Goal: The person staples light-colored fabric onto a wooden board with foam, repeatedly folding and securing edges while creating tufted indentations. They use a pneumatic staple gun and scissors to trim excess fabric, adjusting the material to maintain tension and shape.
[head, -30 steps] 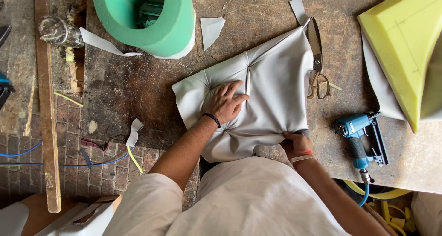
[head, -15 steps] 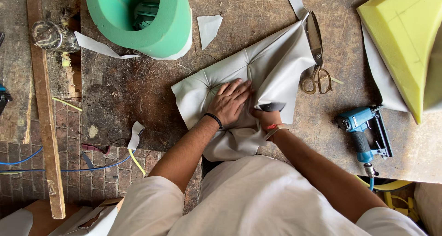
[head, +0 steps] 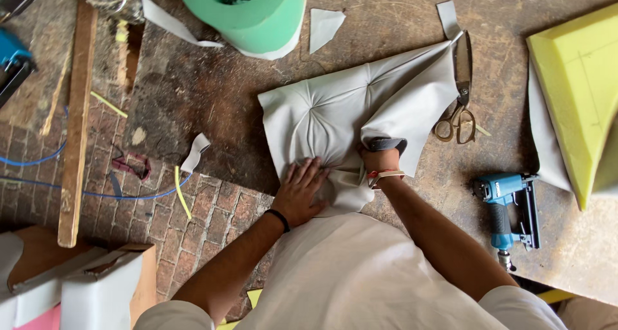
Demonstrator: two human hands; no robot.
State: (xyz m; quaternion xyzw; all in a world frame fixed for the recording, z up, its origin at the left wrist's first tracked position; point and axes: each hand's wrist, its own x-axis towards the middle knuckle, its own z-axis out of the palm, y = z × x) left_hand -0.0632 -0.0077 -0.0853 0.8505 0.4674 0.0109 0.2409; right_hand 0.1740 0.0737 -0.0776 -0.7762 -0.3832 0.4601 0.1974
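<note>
Grey tufted cover point(head: 360, 111) lies on workbench point(head: 212, 79), near edge. Left hand point(head: 301, 191) flat, fingers spread, pressing its near edge. Right hand point(head: 381, 157) tucked under folded flap; grip unclear. Scissors point(head: 460, 92) just beside cover; blue staple gun point(head: 508, 207) to right.

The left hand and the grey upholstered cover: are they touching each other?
Touching. The head view shows the left hand lying flat, fingers spread, on the near edge of the grey upholstered cover, with no gap visible between palm and fabric.
</note>
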